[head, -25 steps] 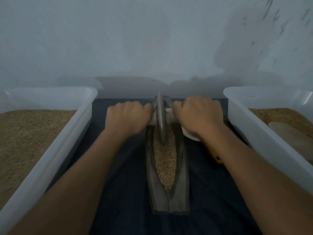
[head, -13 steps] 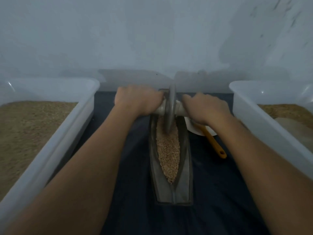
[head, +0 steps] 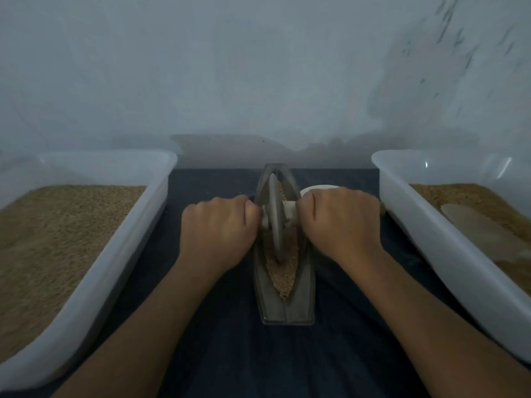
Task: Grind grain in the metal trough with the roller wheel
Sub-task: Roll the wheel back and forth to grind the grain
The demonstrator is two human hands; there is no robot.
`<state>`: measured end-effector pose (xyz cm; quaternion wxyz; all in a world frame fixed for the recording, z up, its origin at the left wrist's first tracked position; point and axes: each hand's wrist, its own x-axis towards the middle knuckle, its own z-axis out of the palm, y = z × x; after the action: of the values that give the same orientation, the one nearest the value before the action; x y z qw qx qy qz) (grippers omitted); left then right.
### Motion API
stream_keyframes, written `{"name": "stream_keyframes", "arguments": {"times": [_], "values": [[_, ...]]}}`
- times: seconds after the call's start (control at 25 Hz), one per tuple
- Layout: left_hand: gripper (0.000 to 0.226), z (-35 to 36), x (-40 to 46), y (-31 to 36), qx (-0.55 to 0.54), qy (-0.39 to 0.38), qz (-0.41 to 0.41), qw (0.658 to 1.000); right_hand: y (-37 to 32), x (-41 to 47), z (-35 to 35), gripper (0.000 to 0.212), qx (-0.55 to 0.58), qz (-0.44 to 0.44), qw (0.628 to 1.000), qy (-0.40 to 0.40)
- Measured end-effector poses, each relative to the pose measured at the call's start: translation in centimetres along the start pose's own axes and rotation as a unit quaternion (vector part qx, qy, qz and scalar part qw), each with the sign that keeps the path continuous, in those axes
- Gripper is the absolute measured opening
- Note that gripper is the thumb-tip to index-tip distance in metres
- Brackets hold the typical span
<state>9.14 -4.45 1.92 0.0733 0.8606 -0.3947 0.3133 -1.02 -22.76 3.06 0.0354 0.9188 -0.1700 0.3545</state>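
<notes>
Trough (head: 301,294) lengthwise, pointing toward wall (head: 258,67)

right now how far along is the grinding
Done: the metal trough is loaded with grain. In hand: the left hand and right hand grip the axle of the roller wheel, which stands in the grain around mid-trough. Left: the grain at the near end looks whole, so most grinding seems to remain.
</notes>
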Motion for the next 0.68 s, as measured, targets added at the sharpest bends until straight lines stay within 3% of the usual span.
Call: {"name": "stream_keyframes", "arguments": {"times": [0.08,0.16,0.28,0.4,0.48,0.56,0.68], "values": [[0.019,1.1,2.6,-0.5,0.048,-0.054,0.034,0.997,0.5,2.1,1.5,0.055,-0.028,0.022,0.998,-0.044],[0.022,2.1,6.9,-2.1,0.036,-0.172,-0.015,0.984,1.2,5.5,2.9,0.056,-0.027,0.044,0.993,-0.103],[0.024,4.1,11.3,-3.0,-0.107,-0.324,-0.071,0.937,2.2,10.8,4.5,0.040,-0.004,0.038,0.965,-0.260],[0.040,5.1,13.8,-3.0,-0.216,-0.379,-0.115,0.892,3.0,12.2,5.3,0.036,0.134,0.123,0.906,-0.382],[0.041,4.7,14.1,-2.6,-0.198,-0.372,-0.110,0.900,3.4,11.3,5.1,0.036,0.132,0.133,0.904,-0.385],[0.033,4.2,12.7,-2.6,-0.097,-0.312,-0.053,0.944,3.0,10.0,4.9,0.030,0.036,0.061,0.944,-0.322],[0.022,3.2,7.9,-2.4,-0.029,-0.234,-0.050,0.971,1.1,7.7,3.0,0.049,0.001,0.062,0.980,-0.191]]}}
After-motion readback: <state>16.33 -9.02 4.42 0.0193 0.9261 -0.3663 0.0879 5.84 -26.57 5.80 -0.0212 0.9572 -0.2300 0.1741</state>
